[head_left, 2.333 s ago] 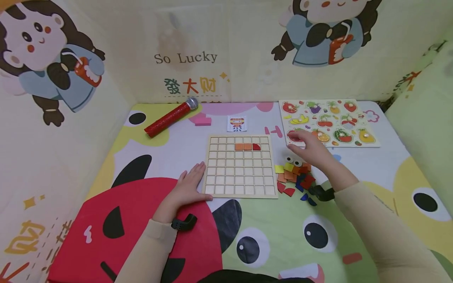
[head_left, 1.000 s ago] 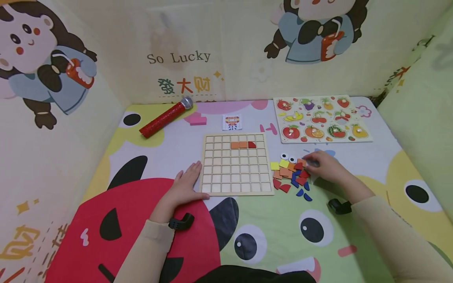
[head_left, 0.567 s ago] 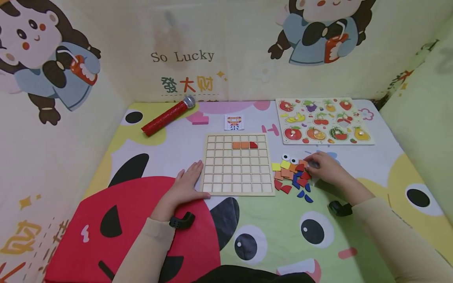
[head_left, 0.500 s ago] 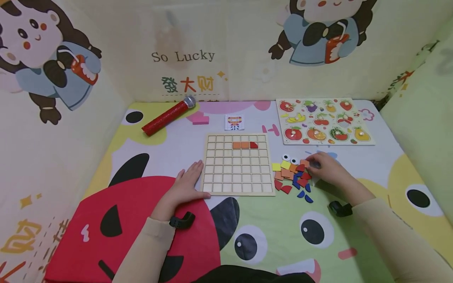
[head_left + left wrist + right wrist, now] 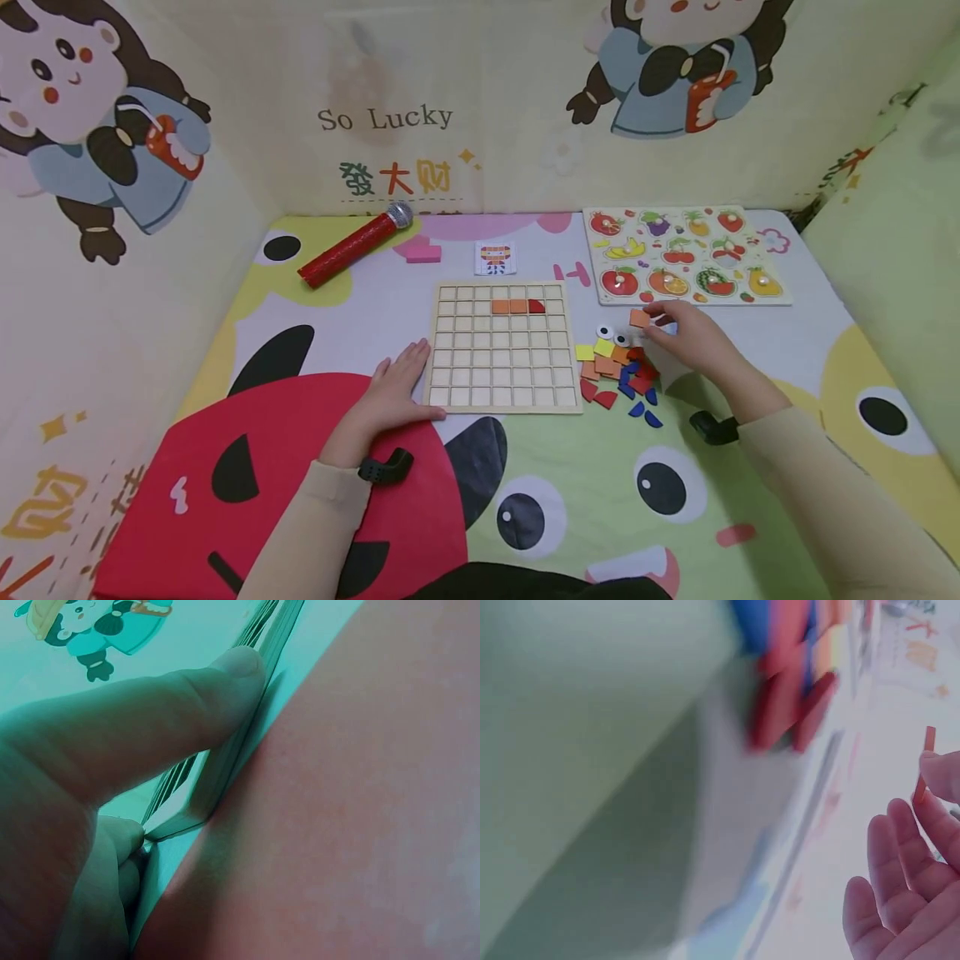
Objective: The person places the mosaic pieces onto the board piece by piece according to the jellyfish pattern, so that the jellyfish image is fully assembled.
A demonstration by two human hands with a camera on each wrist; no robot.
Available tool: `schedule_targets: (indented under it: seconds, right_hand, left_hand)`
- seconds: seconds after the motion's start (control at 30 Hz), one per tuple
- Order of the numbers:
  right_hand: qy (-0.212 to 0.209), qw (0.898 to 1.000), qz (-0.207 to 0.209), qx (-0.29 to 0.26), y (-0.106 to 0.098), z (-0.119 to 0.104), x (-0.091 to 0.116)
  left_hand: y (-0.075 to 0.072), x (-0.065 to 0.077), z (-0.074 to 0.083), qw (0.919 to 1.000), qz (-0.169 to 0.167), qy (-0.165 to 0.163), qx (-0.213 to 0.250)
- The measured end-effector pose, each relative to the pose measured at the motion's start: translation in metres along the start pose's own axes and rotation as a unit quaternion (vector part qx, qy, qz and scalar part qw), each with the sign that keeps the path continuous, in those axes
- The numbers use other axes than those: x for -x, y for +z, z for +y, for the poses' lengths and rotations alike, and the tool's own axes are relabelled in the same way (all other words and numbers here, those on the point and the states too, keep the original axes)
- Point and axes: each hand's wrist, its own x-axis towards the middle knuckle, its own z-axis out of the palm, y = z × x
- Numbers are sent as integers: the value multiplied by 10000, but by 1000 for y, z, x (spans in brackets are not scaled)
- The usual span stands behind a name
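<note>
An orange square tile is pinched between the thumb and fingertip of my right hand, just above the pile; the right wrist view shows the tile edge-on. Below it lies the pile of loose tiles, red, orange, yellow and blue, with two white eye discs at its far side. My left hand rests at the near left corner of the wooden grid board, its thumb on the front edge and its fingers along the left side. Two orange squares and a red quarter-round tile sit in the second row.
A small pattern card lies behind the board. A fruit knob puzzle is at the back right. A red microphone and a pink block lie at the back left.
My right hand came down from beside the fruit puzzle to the pile's right side, took an orange square tile and has lifted it slightly away. The left hand has stayed at the board.
</note>
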Motion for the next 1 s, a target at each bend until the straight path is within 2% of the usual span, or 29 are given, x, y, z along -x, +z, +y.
schedule_targets:
  seconds: [0.3, 0.43, 0.7, 0.87, 1.0]
  right_hand:
    - [-536, 9981, 77, -290, 12, -46, -20]
    - [-515, 9979, 25, -388, 20, -61, -28]
    - [-575, 9957, 102, -725, 36, -98, -46]
    - [-644, 9909, -39, -1185, 51, -126, -59]
    - [-673, 9879, -47, -1395, 63, -139, -68]
  left_hand:
    - [1, 5, -2, 10000, -25, -41, 24]
    - [3, 9, -4, 10000, -33, -45, 34]
    - [4, 6, -5, 10000, 12, 4, 41]
    - [3, 4, -4, 10000, -1, 32, 16]
    - [3, 1, -2, 9999, 13, 101, 39]
